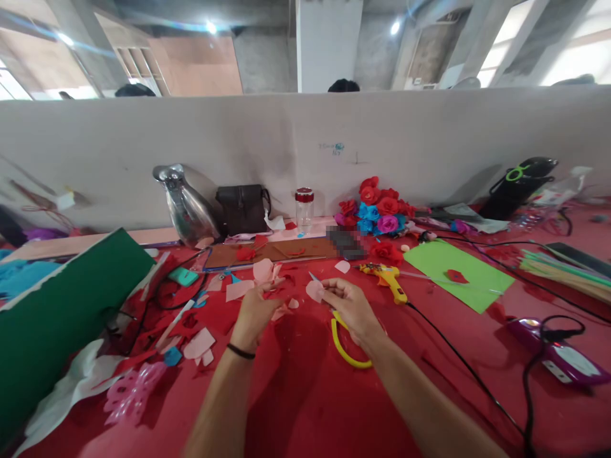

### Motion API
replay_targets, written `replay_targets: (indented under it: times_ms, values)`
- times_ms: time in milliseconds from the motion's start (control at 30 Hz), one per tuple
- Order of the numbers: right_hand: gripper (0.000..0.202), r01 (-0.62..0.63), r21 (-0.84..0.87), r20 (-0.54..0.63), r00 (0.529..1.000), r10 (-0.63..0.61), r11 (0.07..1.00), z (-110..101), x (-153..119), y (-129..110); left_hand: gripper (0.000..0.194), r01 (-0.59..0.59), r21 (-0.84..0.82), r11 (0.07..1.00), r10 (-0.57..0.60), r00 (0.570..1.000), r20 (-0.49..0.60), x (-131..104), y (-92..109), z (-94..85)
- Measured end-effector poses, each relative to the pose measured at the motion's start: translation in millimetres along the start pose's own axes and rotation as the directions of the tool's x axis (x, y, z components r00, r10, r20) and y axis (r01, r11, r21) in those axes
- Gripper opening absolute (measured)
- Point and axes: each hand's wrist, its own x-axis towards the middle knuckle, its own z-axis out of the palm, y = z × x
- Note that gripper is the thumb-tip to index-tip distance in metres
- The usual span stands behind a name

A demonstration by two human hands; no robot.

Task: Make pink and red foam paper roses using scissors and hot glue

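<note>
Pink petal clamped in the right hand

Right hand: thumb and fingers are pinched on the petal, which is raised above the worktop at the centre. The scissors lie beneath this hand: yellow handle below the palm, blade tip projecting past the petal. How firmly they are gripped cannot be determined.

Left hand: thumb and fingers stand apart, apparently empty, over small pink scraps. Contact with these cannot be confirmed.

Near left: pink pieces, some rounded, lie loose among red offcuts. Near right: the glue gun rests out of hand, its cable leading toward the front edge. Beyond it lies a green sheet carrying one red piece.

Rear: a bunch of paper roses, red, blue and magenta, lies near the partition.

Status (judged): the roses appear complete. The petal appears cut to a rounded outline, or nearly so. The loose pink pieces are not yet joined; trimming and assembly appear outstanding.
</note>
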Motion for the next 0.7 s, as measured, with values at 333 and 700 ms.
replay_targets:
  times_ms: [333,700]
  values:
    - [0.023,0.038,0.193,-0.051,0.998,-0.029,0.98,6.9,-5.6,-8.5,0.033,-0.241,0.0,0.971,0.238,0.96,0.15,-18.1,0.8,27.6]
    - [0.025,-0.093,0.587,0.01,0.994,0.108,0.804,1.5,-4.7,-13.7,0.031,0.015,-0.295,0.955,0.044,0.981,0.191,-34.9,12.8,30.6]
